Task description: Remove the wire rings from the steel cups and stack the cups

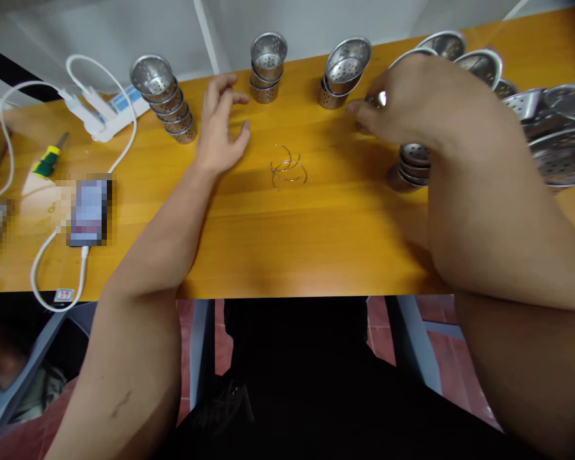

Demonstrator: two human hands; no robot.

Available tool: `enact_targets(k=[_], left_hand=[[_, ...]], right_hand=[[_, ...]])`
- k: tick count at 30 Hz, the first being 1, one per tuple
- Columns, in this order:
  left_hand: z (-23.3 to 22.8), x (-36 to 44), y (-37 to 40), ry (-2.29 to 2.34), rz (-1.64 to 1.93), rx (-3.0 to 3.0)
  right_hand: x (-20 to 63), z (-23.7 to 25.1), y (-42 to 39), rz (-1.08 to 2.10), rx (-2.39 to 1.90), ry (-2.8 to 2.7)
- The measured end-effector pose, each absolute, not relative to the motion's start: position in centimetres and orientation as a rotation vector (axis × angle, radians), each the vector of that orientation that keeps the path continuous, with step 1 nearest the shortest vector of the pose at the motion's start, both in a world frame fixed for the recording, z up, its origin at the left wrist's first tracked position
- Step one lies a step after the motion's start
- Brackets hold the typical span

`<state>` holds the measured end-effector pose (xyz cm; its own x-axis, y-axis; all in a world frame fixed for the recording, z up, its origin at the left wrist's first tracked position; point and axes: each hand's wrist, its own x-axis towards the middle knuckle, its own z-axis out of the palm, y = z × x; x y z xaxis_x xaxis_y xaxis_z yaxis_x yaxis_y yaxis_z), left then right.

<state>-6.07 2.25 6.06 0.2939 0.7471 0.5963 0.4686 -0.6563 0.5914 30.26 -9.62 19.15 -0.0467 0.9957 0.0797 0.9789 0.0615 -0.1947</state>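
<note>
strainer cup [377, 99] | thin steel, light, stiff, slick; we judge the rim the best hold | right hand [412, 102] grip pinches it | left hand [220, 128] grip wide, resting on surface [316, 243] near wire rings [287, 167]

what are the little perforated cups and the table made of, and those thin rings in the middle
Cups: likely stainless steel, shiny grey with bright reflections and punched holes. Table: looks like wood or wood laminate, orange-yellow with grain lines and a glossy sheen. Rings: thin silvery wire, probably steel. The right hand holds a small shiny metal piece.
</note>
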Motion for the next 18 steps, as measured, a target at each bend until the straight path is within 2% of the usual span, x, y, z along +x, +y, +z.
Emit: enact_targets(k=[3,9,15,18], left_hand=[[6.0,-6.1,2.2,1.161,1.235,2.204],[5.8,-4.7,0.8,1.191,1.232,2.188],[5.5,-4.3,0.7,1.244,1.213,2.132],[5.5,-3.2,-0.1,1.203,1.191,2.090]], right_hand=[[29.2,20.1,-10.3,0.080,-2.235,-2.126],[28.9,21.1,-11.3,0.014,-2.167,-1.928],[29.5,20.1,-11.0,-0.023,-1.755,-2.026],[28.7,18.1,-10.4,0.164,-1.339,-2.103]])
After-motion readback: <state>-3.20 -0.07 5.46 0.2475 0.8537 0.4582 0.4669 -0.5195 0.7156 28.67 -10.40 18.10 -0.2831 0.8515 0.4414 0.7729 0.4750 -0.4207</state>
